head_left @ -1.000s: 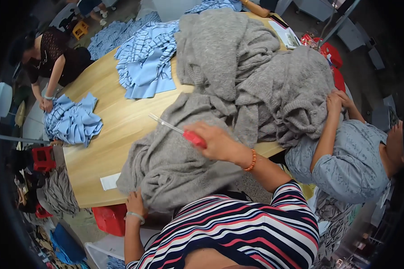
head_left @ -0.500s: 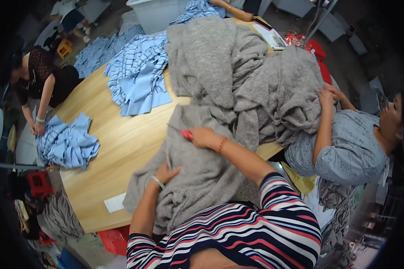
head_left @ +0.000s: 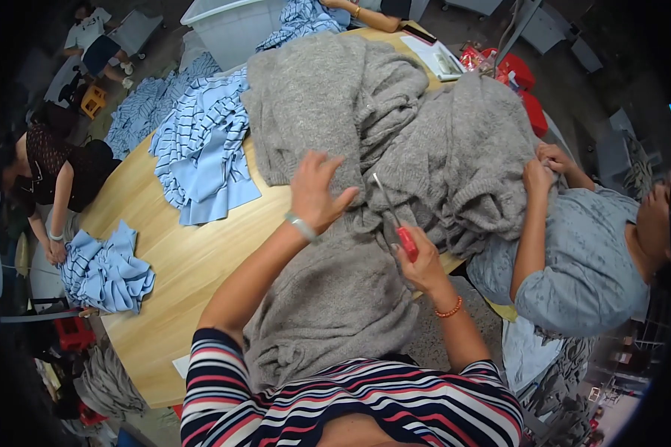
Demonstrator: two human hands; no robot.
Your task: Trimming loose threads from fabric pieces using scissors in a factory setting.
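Observation:
My left hand (head_left: 317, 195) is raised over the near edge of the grey knit pile (head_left: 306, 97), its fingers spread and holding nothing. Closed around the handle of red-handled scissors (head_left: 406, 242), my right hand (head_left: 423, 262) is to the right of it. The metal blades point away from me, toward the heaped knitwear. Below both hands, a grey knit garment (head_left: 335, 290) drapes over the table edge and against my front. A second grey knit heap (head_left: 462, 149) lies to the far right of my hands.
Blue checked garments (head_left: 209, 149) and a smaller blue bundle (head_left: 108, 268) lie on the wooden table (head_left: 179, 276). A co-worker at right grips the grey heap; another at left handles the blue bundle. A pale plastic bin (head_left: 231, 33) and another person's arm are at the far side.
My left hand has lifted off the garment and moved forward, opening. My right hand has shifted right and nearer me with the scissors. The near garment has slid toward me.

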